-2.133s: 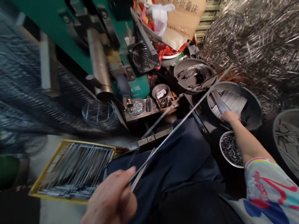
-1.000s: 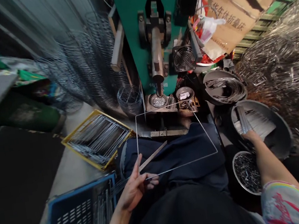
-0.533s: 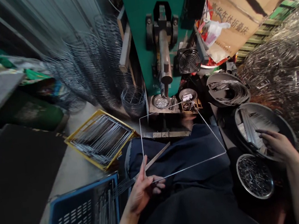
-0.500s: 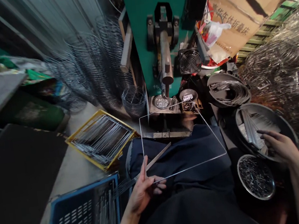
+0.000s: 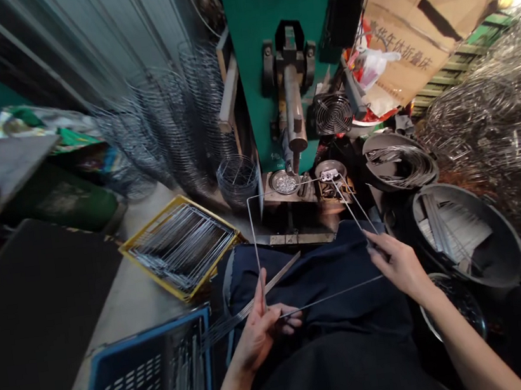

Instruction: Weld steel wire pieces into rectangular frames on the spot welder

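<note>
My left hand (image 5: 260, 339) is closed on the near left corner of a thin rectangular wire frame (image 5: 253, 234), held over my lap. The frame's far side reaches up to the small dishes below the press-like machine. In my right hand (image 5: 400, 264) is a straight metal rod (image 5: 349, 210), pinched by the fingers and pointing away beside the frame's right side. The right fingers hide the frame's near right corner. Several thin metal strips (image 5: 278, 274) lie across my lap under the left hand.
Ahead stands a green machine (image 5: 254, 74) with a metal cylinder (image 5: 294, 110). To the left are a yellow crate (image 5: 149, 277) and a blue crate (image 5: 128, 359), both with rods. On the right sit a dark basin (image 5: 507, 245) with rods and a metal bowl (image 5: 479, 320).
My right hand has come left from the basin to the frame's right side with a rod in it. The left hand still holds the frame; the view has shifted slightly.
</note>
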### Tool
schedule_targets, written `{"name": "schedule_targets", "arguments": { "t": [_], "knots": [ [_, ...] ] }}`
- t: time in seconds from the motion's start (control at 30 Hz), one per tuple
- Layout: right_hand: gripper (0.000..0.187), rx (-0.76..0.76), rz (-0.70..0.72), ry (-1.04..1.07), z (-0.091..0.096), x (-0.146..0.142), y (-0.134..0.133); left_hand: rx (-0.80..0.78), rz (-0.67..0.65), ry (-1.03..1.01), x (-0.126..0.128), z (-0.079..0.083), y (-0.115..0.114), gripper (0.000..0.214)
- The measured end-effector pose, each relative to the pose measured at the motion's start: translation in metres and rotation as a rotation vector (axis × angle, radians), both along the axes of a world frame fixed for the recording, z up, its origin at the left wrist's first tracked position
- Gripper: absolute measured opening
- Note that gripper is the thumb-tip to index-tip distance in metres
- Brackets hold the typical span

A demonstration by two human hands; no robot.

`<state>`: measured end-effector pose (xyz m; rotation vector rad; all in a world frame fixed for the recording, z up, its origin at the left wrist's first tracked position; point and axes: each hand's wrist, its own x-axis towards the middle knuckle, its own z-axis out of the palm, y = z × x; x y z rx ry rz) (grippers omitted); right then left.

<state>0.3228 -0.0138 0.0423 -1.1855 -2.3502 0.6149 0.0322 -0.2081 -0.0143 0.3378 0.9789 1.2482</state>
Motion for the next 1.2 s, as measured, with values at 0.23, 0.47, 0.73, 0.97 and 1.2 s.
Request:
{"name": "schedule_targets", "arguments": {
  "t": [0.23, 0.47, 0.73, 0.97, 1.2],
  "knots": [
    [0.038, -0.062, 0.054, 0.055, -0.019, -0.046, -0.01, -0.008, -0.05, -0.029, 0.013, -0.003, 0.001, 0.103],
    [0.034, -0.165, 0.156, 0.167, -0.018, -0.076, -0.032, 0.038, -0.041, -0.075, 0.025, -0.007, -0.001, 0.102],
    [0.094, -0.343, 0.499, -0.078, -0.001, -0.035, -0.032, 0.067, 0.0, -0.004, 0.001, 0.005, -0.014, 0.095],
    [0.09, -0.32, 0.52, -0.077, -0.006, -0.039, -0.047, 0.109, 0.029, 0.002, 0.0, 0.014, -0.023, 0.095],
    [0.095, -0.311, 0.486, -0.136, -0.005, -0.032, -0.055, 0.13, 0.002, 0.011, 0.005, 0.021, -0.028, 0.092]
  ]
}}
